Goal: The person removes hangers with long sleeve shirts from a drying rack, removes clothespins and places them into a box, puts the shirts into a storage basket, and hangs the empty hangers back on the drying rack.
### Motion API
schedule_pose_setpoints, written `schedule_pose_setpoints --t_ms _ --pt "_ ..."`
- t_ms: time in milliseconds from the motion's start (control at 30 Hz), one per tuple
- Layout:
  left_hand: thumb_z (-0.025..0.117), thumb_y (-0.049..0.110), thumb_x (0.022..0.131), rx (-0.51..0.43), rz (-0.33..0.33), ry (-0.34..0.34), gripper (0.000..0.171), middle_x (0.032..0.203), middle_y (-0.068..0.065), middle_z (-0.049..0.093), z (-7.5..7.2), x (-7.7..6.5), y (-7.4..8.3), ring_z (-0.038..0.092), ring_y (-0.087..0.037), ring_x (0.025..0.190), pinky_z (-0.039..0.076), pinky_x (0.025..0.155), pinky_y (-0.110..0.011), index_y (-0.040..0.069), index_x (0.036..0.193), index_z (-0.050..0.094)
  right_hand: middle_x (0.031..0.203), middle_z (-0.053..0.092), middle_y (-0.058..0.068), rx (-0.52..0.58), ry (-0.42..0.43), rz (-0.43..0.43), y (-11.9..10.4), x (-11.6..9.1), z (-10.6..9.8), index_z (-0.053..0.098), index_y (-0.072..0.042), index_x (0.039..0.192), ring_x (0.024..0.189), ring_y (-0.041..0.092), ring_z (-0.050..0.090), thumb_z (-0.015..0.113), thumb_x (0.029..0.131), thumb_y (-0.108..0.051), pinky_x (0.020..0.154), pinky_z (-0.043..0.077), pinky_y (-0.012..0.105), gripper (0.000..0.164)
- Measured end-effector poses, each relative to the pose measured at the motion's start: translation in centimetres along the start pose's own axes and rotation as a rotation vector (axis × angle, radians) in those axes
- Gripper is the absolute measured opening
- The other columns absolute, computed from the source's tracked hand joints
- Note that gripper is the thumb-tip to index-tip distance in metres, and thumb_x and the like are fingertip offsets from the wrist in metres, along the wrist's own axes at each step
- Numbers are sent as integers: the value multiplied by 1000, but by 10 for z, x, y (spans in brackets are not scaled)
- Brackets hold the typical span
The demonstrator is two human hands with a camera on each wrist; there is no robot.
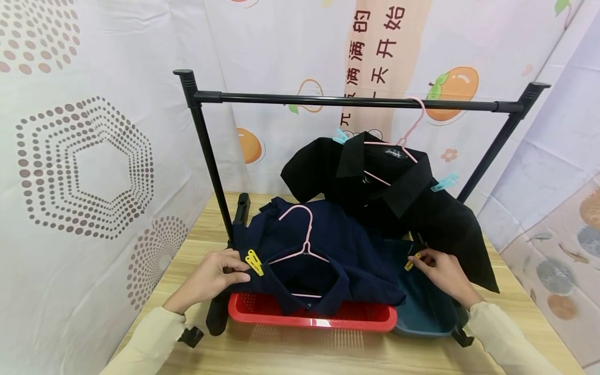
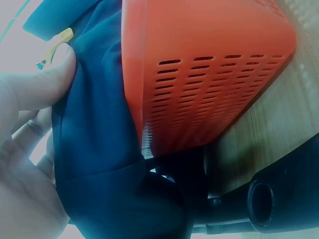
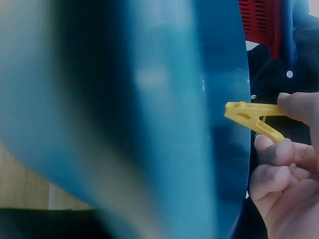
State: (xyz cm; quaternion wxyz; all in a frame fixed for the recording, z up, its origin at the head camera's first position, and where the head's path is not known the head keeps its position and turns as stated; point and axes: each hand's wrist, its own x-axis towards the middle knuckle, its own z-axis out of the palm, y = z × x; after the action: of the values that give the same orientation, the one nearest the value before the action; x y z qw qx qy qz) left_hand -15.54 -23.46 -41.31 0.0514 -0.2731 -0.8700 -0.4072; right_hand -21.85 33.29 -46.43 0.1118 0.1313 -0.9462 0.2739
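A navy collared shirt (image 1: 323, 219) with a pink hanger (image 1: 307, 234) in its neck lies over a red basket (image 1: 311, 320). My left hand (image 1: 220, 273) pinches the shirt's shoulder between thumb and fingers, right beside a yellow clothespin (image 1: 254, 262) clipped there. In the left wrist view, the thumb (image 2: 62, 69) lies on the cloth below that clothespin's end. Over a blue basin (image 1: 422, 317), my right hand (image 1: 442, 271) holds another yellow clothespin (image 3: 254, 117) by its handles, between thumb and fingertips.
A black rack's top bar (image 1: 309, 99) spans the space behind. From it hangs a black shirt (image 1: 375, 177) on a pink hanger (image 1: 414, 125), with light blue clothespins (image 1: 445, 182) at its shoulders. The rack's left post (image 1: 211, 166) rises beside the navy shirt.
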Motion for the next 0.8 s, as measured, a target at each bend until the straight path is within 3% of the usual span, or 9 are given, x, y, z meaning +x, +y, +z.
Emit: schedule_pose_setpoints --t_ms 233,533,800 --pt "84 12 86 -3 -6 0 10 82 11 66 0 -1 0 54 -9 74 47 62 -25 13 96 84 70 57 -3 6 -88 16 0 -1 0 74 -8 94 60 11 51 69 101 -34 54 41 26 27" --pt "84 12 86 -2 -9 -3 10 81 11 65 -1 -1 1 53 -9 73 47 61 -26 12 97 84 61 51 -5 -4 -142 25 -6 -2 1 73 -7 94 51 10 48 69 101 -33 48 39 26 27" --pt "83 12 87 8 -15 -7 10 81 12 65 -1 -1 0 53 -9 73 47 61 -26 13 97 84 60 55 -3 9 -212 49 -5 -3 4 72 -2 103 48 11 54 68 100 -20 46 46 28 18"
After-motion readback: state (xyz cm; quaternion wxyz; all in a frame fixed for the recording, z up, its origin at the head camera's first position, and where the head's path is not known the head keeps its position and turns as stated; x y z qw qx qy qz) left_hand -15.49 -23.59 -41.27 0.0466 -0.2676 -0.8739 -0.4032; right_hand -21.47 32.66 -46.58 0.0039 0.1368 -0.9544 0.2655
